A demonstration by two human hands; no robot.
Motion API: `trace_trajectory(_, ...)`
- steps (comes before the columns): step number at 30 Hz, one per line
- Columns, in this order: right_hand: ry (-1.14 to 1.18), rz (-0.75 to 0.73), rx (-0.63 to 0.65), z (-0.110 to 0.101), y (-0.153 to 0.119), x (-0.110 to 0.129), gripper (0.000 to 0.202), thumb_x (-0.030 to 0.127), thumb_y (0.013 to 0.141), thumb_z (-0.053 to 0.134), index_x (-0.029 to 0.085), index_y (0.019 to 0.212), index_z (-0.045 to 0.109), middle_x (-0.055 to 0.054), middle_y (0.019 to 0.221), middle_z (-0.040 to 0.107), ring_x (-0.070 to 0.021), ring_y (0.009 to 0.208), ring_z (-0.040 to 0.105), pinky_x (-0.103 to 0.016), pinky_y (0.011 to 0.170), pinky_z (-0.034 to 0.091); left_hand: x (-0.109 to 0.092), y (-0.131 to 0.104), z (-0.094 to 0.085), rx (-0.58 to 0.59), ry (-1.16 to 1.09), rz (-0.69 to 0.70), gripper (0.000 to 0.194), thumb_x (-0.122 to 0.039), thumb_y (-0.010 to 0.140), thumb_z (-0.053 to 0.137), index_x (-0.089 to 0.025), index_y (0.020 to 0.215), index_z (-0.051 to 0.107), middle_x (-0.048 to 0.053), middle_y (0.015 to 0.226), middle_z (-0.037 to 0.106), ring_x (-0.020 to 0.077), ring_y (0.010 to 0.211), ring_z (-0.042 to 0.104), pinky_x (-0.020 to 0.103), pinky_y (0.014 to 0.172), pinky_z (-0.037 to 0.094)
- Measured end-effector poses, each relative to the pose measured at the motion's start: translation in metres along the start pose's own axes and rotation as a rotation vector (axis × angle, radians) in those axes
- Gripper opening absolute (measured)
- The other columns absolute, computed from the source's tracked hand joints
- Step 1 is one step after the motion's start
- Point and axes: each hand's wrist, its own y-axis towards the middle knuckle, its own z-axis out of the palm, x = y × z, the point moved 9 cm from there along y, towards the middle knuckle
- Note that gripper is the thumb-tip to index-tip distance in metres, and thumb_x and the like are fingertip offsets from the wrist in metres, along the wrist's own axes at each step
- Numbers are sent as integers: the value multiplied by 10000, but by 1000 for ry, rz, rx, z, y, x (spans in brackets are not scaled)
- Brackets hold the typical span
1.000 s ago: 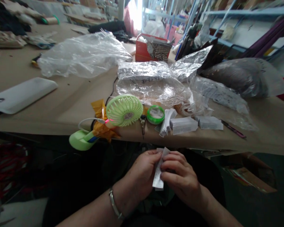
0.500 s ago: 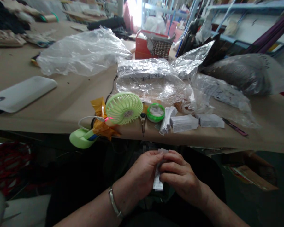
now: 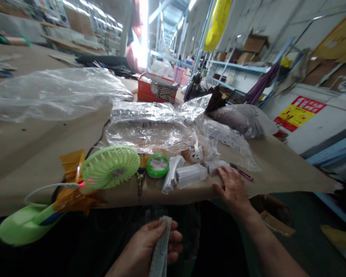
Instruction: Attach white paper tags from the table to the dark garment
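My left hand (image 3: 158, 244) is closed around white printed label strips (image 3: 161, 250), the thumb pressed on their upper end. They hang down from it in front of my lap. On the table edge, my right hand (image 3: 232, 186) reaches out with its fingers extended and the thumb apart. Its fingertips touch the rightmost stack of white labels (image 3: 216, 167). To the left of that stack lies a second label stack (image 3: 192, 175), and beyond it a fanned bundle of labels (image 3: 173, 173). A pink-handled slim tool (image 3: 243, 173) lies just right of my right hand.
A green round tub (image 3: 157, 166) with white contents stands beside a small metal tool (image 3: 140, 181). A green fan (image 3: 111, 167) is fixed with brown tape at the table edge. Clear plastic bags (image 3: 147, 127) and a red box (image 3: 154, 88) lie farther back.
My right hand has left the label strips and moved right and forward to the rightmost stack. My left hand keeps the strips. The view has tilted up and turned right.
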Motion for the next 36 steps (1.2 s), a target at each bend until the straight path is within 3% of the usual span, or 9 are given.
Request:
trace_trajectory(3,-47,-50,52,13,-12,1,493,471,914,423,168,1291,513,-149,1296,525,-341,1221,417,-538,944,396,0,-2,-1,-23,-2,1,206,-248,703,744,-103,802,635,78,615,694,171,508,649,245,486,491)
trace_trajectory(7,-47,-62,-5,14,-31,6,415,322,941,394,158,1311,487,-146,1315,522,-323,1249,397,-536,967,370,-2,-7,-2,-49,16,2,183,-230,702,742,-103,795,649,79,638,700,166,530,655,247,509,503)
trace_trajectory(12,21,-66,-48,9,-33,4,449,294,933,423,153,1359,411,-163,1301,501,-305,1240,417,-523,968,391,-4,-12,-1,-68,60,12,170,-218,721,723,-105,829,657,90,690,713,173,582,671,248,542,512)
trace_trajectory(18,197,-87,-60,-1,-33,2,319,182,909,475,226,1206,584,-96,1125,601,-259,1149,481,-491,962,419,-3,-12,-3,-79,44,6,177,-224,717,728,-101,816,649,86,667,705,168,561,660,249,528,508)
trace_trajectory(25,316,-52,-129,-10,-30,-5,182,205,888,546,221,1024,666,-63,992,654,-211,990,562,-420,888,470,-4,-12,-4,-73,57,12,143,-211,746,695,-101,823,646,76,671,703,160,565,658,251,538,512)
trace_trajectory(36,376,38,-118,-20,-18,-12,137,238,865,553,205,889,684,-61,888,675,-209,869,602,-371,802,490,0,-8,-10,-87,68,5,136,-203,761,678,-97,834,632,77,650,702,166,540,659,255,516,514)
